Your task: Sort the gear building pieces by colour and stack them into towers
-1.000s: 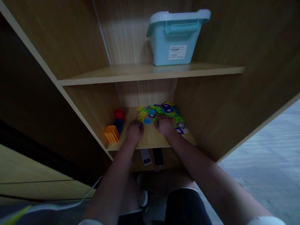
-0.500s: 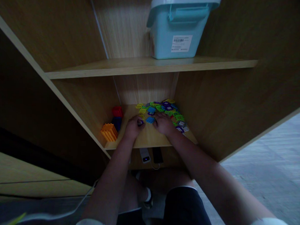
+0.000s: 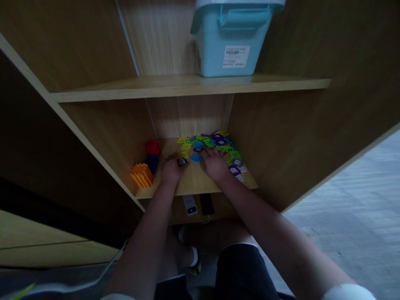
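Note:
My left hand [image 3: 171, 170] is closed on a small purple piece with a pale printed face [image 3: 182, 161], just above the lower shelf board. Beside it, a blue flat interlocking piece [image 3: 196, 158] lies between my two hands. My right hand [image 3: 215, 164] rests palm down with fingers stretched out at the near edge of the pile, by the blue piece; its fingertips are partly lost among the pieces. Yellow pieces [image 3: 186, 147] lie behind my left hand. Several green pieces [image 3: 234, 154] and a purple printed piece [image 3: 219, 139] are heaped behind and right of my right hand.
An orange ridged block [image 3: 141, 175], a dark blue block [image 3: 152, 163] and a red block [image 3: 152, 147] stand at the left wall. The upper shelf [image 3: 191, 91] overhangs, bearing a light-blue lidded bin [image 3: 232, 39]. Below lie a white device [image 3: 189, 204] and a black one [image 3: 206, 204].
The whole view has shifted slightly, so the shelves and things sit a little further left. The purple piece in my left hand shows more plainly. My right hand stays over the pieces.

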